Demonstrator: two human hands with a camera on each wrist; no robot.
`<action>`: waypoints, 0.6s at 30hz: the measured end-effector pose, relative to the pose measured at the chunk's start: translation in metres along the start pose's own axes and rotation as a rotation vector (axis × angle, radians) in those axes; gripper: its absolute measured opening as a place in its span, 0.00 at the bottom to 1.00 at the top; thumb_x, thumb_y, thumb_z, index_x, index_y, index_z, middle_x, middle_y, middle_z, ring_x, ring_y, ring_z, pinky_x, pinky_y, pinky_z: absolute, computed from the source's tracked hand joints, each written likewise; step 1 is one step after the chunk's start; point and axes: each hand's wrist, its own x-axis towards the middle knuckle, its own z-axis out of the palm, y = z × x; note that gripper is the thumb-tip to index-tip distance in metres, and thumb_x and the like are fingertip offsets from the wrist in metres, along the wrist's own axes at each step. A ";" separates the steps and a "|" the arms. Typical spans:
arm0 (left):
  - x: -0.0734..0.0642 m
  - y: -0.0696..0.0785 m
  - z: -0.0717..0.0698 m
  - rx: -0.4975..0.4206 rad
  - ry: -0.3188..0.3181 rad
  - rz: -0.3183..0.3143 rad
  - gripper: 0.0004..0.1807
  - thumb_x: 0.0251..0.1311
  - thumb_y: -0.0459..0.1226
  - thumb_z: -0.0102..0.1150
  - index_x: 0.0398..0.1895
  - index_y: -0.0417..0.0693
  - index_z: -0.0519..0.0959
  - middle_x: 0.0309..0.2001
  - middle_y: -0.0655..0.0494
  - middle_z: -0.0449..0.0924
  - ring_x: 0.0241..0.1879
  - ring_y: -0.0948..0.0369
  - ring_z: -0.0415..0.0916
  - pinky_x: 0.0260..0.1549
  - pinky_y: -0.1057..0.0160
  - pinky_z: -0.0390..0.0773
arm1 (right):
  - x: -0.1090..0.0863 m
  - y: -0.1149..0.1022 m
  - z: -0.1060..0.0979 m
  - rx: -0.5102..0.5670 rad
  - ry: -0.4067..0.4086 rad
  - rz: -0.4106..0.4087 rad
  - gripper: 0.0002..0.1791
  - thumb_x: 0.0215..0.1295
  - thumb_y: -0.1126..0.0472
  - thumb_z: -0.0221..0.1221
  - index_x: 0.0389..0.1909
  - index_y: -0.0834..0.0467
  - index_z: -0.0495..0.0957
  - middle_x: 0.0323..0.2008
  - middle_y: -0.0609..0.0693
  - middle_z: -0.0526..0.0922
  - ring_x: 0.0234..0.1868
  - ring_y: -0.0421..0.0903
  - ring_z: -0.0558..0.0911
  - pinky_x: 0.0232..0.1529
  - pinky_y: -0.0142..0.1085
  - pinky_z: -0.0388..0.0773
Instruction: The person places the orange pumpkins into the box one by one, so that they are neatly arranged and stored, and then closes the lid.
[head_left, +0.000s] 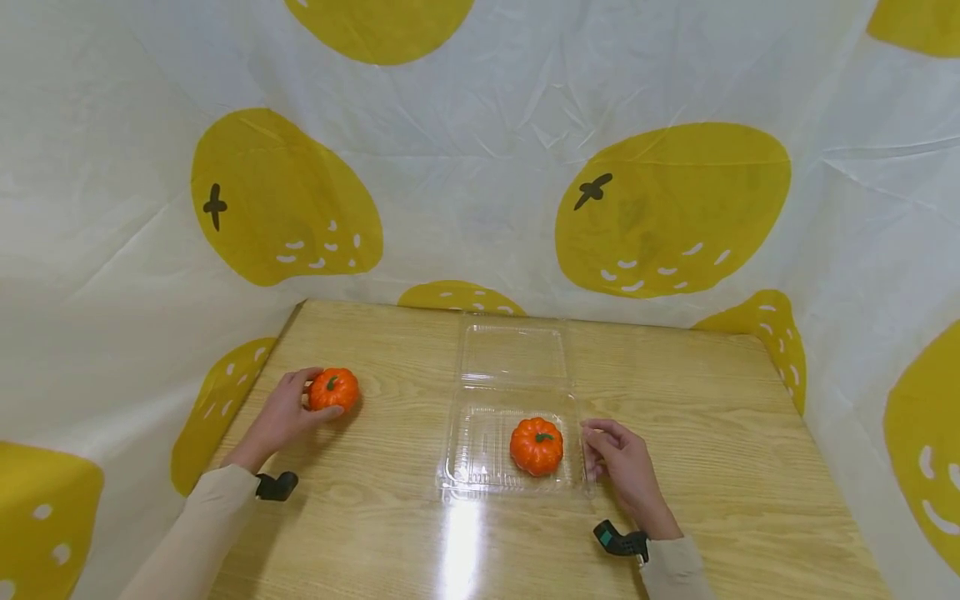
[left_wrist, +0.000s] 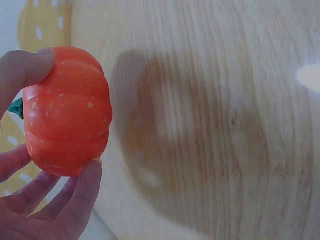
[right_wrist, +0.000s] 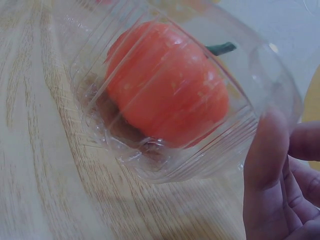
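My left hand (head_left: 288, 412) grips a small orange pumpkin (head_left: 334, 390) with a green stem, at the left of the table. In the left wrist view the thumb and fingertips pinch this pumpkin (left_wrist: 70, 112) from opposite sides, and its shadow falls on the wood. A clear plastic clamshell box (head_left: 480, 433) lies with its lid folded back, away from me. Inside the base, toward its right side, sits a second orange pumpkin (head_left: 536, 447). My right hand (head_left: 622, 462) pinches the box's right rim between thumb and forefinger, which the right wrist view shows close up.
The light wooden table (head_left: 390, 533) carries a bright glare streak in front of the box. White cloth (head_left: 480, 225) printed with yellow fruit hangs behind the table and along both sides. A black wrist camera (head_left: 621, 540) is strapped on each arm.
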 end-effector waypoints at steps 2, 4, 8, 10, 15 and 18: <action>0.001 0.004 0.001 0.000 -0.001 0.005 0.45 0.61 0.50 0.73 0.73 0.35 0.64 0.67 0.28 0.66 0.58 0.37 0.74 0.52 0.40 0.82 | 0.000 0.000 0.000 0.005 -0.003 -0.001 0.23 0.77 0.56 0.59 0.61 0.70 0.74 0.25 0.45 0.81 0.20 0.40 0.78 0.24 0.31 0.80; 0.001 0.008 0.002 0.001 -0.002 0.011 0.46 0.61 0.51 0.73 0.73 0.35 0.64 0.67 0.28 0.66 0.57 0.37 0.75 0.51 0.42 0.83 | -0.001 -0.001 0.000 0.012 -0.002 -0.001 0.23 0.77 0.56 0.59 0.61 0.70 0.74 0.25 0.45 0.82 0.20 0.40 0.78 0.24 0.32 0.80; 0.002 0.016 0.004 -0.004 -0.002 0.030 0.45 0.60 0.51 0.74 0.72 0.36 0.65 0.67 0.29 0.67 0.54 0.39 0.76 0.48 0.45 0.84 | -0.001 -0.002 0.001 0.027 -0.001 -0.002 0.22 0.76 0.57 0.59 0.60 0.70 0.74 0.25 0.44 0.82 0.20 0.40 0.78 0.23 0.32 0.80; 0.003 0.020 0.005 -0.008 -0.002 0.039 0.45 0.60 0.51 0.74 0.72 0.36 0.65 0.66 0.30 0.67 0.53 0.40 0.76 0.48 0.46 0.84 | -0.001 -0.002 0.001 0.030 0.001 -0.004 0.22 0.76 0.58 0.59 0.60 0.70 0.74 0.25 0.44 0.81 0.19 0.40 0.78 0.23 0.32 0.80; 0.005 0.028 0.007 -0.027 -0.005 0.052 0.46 0.59 0.51 0.75 0.72 0.36 0.65 0.65 0.30 0.68 0.53 0.40 0.76 0.49 0.45 0.83 | -0.001 -0.002 0.001 0.030 0.005 -0.004 0.22 0.76 0.57 0.60 0.60 0.70 0.75 0.25 0.44 0.81 0.19 0.41 0.78 0.23 0.32 0.80; 0.005 0.032 0.008 -0.035 -0.009 0.053 0.45 0.58 0.50 0.75 0.72 0.36 0.66 0.65 0.31 0.68 0.54 0.41 0.76 0.50 0.44 0.83 | -0.001 -0.002 0.001 0.027 -0.001 0.003 0.22 0.76 0.57 0.60 0.60 0.70 0.74 0.25 0.43 0.81 0.20 0.41 0.78 0.23 0.32 0.80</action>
